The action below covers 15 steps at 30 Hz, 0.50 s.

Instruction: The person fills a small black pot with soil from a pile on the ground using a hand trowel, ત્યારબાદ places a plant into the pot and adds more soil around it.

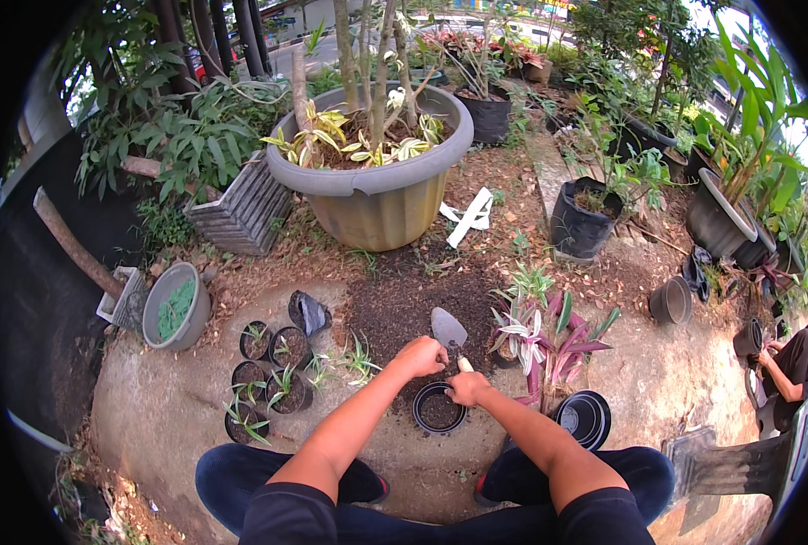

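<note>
My right hand (470,388) grips the pale handle of a garden trowel (449,328), whose grey blade points away from me over dark loose soil (397,300). Beside the trowel's neck is my left hand (423,357), its fingers curled; whether they hold anything is hidden. Below both hands, a small black plastic pot (439,411) filled with soil stands between my feet. Several small black pots with young striped-leaf plants (288,390) are grouped to the left. Loose spider-plant-like seedlings (358,359) lie between that group and my left hand.
Purple-leaved plants (557,340) and nested black pots (583,417) stand to the right. A large planter (377,211) is ahead, and a grey tub with green material (176,310) is at left. Another person (792,375) sits at far right, holding a pot.
</note>
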Tool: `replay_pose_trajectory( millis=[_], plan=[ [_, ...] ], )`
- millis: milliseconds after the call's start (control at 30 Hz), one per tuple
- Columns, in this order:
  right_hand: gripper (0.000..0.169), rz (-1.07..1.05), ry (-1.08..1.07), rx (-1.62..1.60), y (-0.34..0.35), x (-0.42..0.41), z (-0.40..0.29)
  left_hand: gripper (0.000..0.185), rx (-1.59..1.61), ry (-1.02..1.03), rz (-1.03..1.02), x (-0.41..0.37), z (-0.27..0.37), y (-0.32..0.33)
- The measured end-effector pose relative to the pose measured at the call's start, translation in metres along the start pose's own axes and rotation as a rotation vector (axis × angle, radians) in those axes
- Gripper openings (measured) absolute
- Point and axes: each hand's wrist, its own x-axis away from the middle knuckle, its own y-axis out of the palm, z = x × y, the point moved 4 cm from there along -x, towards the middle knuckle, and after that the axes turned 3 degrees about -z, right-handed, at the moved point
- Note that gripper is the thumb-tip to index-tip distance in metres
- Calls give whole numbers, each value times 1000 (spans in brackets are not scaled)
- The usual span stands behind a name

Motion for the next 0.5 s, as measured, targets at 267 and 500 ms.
replay_pose_trajectory(
  millis=[267, 500],
  plan=[
    [38, 110, 185, -109, -1, -4, 18, 26, -42, 313, 251, 26, 3, -20],
    [37, 208, 342, -219, -37, -6, 31, 45, -250, 579, 77, 52, 9, 33]
  ],
)
